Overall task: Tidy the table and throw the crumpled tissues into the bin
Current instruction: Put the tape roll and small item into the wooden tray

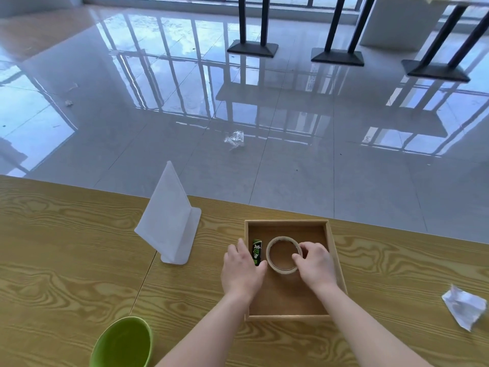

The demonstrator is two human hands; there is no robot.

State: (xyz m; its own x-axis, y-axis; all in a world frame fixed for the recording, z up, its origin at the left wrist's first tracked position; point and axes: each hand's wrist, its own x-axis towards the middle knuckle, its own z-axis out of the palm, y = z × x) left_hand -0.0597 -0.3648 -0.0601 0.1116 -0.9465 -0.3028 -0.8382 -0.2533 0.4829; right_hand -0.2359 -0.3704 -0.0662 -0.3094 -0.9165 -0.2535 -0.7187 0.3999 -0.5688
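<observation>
Two small things are already in the wooden tray [334, 250], so the tidying part looks well underway. Right hand [316, 263] pinches the tape roll's [282, 255] rim inside the tray; left hand [242, 268] lies loosely spread over the tray's left wall beside a green packet [256, 250]. One crumpled tissue [464, 307] still sits well right of the tray, and the green bin [123, 343] waits off to the tray's lower left.

Only two forearms and two hands of the person are visible. Both forearms are bare, with no sleeve reaching into view. The left hand [242, 271] and the right hand [316, 263] wear no glove, ring, watch or bracelet.
</observation>
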